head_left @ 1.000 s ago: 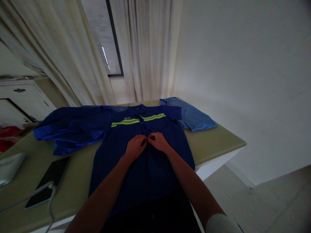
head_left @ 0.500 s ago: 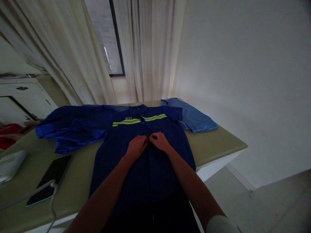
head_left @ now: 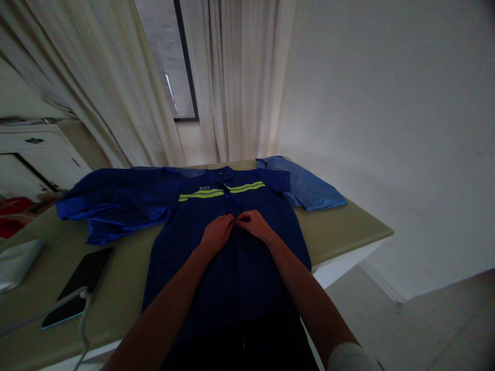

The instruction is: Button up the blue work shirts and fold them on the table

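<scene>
A dark blue short-sleeved work shirt (head_left: 266, 211) lies spread on the table, collar away from me, a yellow-green reflective stripe across its chest. At its front opening, below the stripe, my left hand (head_left: 218, 232) pinches the cloth. My right hand (head_left: 253, 224) pinches the same front edge just beside it, thumb and forefinger curled together. The fingertips of both hands nearly meet over the placket. Whatever button or buttonhole lies between them is too small and dark to make out.
Brighter blue clothing (head_left: 116, 201) lies crumpled on the left, partly against the shirt. A lighter blue garment (head_left: 313, 185) rests at the right back. On the table (head_left: 348, 226), a dark tablet (head_left: 83, 281), a cable (head_left: 83, 309) and a white box (head_left: 19, 263) sit at left.
Both hands stay at the shirt's front opening. The fingertips have shifted only very slightly; the shirt lies in the same place.
</scene>
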